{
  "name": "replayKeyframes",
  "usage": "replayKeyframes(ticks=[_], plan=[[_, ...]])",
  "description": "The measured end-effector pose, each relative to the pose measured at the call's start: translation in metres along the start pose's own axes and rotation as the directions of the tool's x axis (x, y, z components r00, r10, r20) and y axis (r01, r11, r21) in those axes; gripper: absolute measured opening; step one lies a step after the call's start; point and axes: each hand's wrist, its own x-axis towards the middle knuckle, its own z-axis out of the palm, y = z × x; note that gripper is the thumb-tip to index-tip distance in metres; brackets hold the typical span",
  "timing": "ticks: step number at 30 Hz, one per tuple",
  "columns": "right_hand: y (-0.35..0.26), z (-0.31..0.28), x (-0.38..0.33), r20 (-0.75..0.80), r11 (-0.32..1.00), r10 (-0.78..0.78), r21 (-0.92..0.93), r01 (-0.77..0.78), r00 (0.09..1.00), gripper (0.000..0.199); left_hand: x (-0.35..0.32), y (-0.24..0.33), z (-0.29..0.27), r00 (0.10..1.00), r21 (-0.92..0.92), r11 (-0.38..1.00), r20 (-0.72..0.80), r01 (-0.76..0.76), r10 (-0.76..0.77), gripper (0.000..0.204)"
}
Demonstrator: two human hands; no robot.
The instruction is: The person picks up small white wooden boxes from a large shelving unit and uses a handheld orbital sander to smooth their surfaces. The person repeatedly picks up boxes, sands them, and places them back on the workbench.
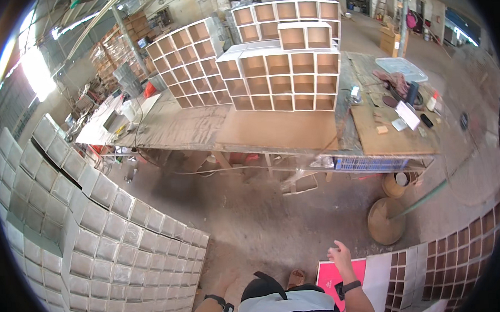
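Observation:
My right hand [340,256] hangs low in the head view with its fingers loosely apart and nothing in them. It is just above the top edge of a pink flat sheet [329,279] that lies on the floor beside a white panel [377,278]. My left forearm comes in at the bottom edge with a black wristband [218,301]. My left hand itself is tucked against my body and hard to make out. A foot in a sandal [296,276] shows on the dirt floor between my arms.
A white grid of small cubbies [108,240] leans at my left and a brown-backed grid [460,253] at my right. Ahead stands a long workbench [271,130] with stacked cubby shelves [283,79]. A round wooden stool [385,220] stands near a green rod [425,197].

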Motion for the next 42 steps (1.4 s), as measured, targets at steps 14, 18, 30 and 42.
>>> replayKeyframes(ticks=[14,18,30,42], plan=[[-0.190,0.190,0.174,0.263,0.995,-0.094,-0.017,0.102,0.960,0.043,0.264,0.144,-0.156,0.977,-0.583,0.796,0.210,0.161,-0.043,0.044],[-0.261,0.249,0.197,0.308,0.992,-0.091,-0.058,0.114,0.947,0.046,0.321,0.216,-0.263,0.984,-0.781,0.600,0.170,0.170,-0.058,0.045],[-0.416,0.536,0.365,0.427,0.866,-0.497,0.198,0.458,0.755,0.074,0.544,0.220,-0.517,0.938,-0.736,0.642,-0.339,-0.216,-0.073,0.057],[-0.497,0.718,0.524,-0.112,0.845,-0.530,-0.160,0.511,0.841,0.073,0.785,0.209,-0.643,0.830,-0.630,0.637,-0.557,-0.444,0.027,0.066]])
